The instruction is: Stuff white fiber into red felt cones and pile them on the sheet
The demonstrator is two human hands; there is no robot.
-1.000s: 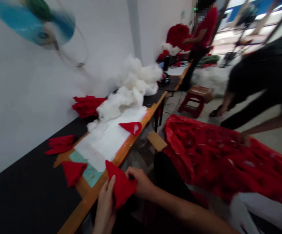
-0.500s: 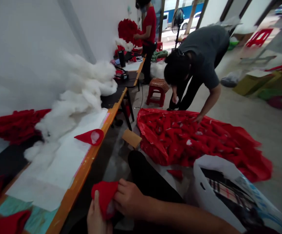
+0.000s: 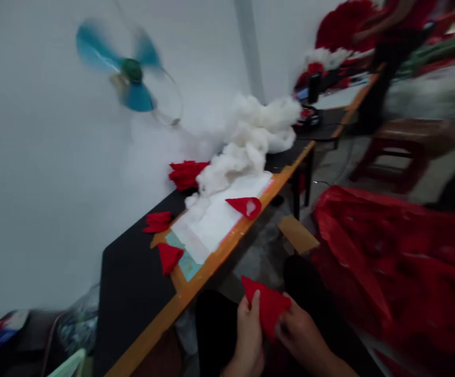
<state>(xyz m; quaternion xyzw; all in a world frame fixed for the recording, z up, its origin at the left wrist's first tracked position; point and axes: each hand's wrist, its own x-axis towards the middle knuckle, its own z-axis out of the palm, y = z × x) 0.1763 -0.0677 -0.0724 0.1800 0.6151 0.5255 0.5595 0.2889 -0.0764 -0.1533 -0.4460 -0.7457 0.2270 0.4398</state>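
Over my lap, a red cone-shaped felt hat (image 3: 267, 306) is held between both hands. My left hand (image 3: 251, 324) is closed on its left side, thumb on top. Around the open right end, my right hand (image 3: 296, 324) is closed on the rim, its fingers partly hidden and blurred. On the table edge lies another red cone (image 3: 248, 206) with white stuffing showing in its mouth. White fibre stuffing (image 3: 246, 144) is heaped behind it along the wall.
The black table (image 3: 133, 285) carries white paper (image 3: 211, 222), red felt pieces (image 3: 188, 175) and a red cone (image 3: 169, 256). A blue-bladed fan (image 3: 132, 70) is on the wall. On the right are a large red bag (image 3: 353, 230), a stool (image 3: 396, 152) and a standing person (image 3: 388, 42).
My view has swung left, bringing the wall fan and table's near end into sight. The cone in my hands has turned, its tip now pointing up and left. The bending co-worker is mostly out of view.
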